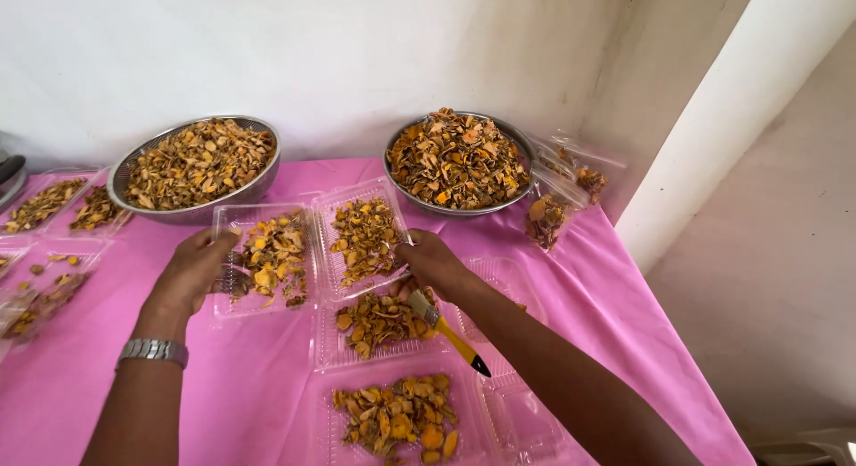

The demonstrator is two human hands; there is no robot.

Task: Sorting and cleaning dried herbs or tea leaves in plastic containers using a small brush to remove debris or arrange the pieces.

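The left hand [192,272] presses its fingers on the near-left edge of an open clear clamshell tray [267,261] of dried orange-yellow slices [274,256], at about ten o'clock from the view's centre on the pink surface [241,377]. The right hand [432,263] is clenched around a yellow-handled brush [446,330] at the tray's hinged lid [364,239]. I judge it best to pin the tray flat and sweep with short, light strokes, so no slices spill toward the metal bowls [198,167] at twelve o'clock.
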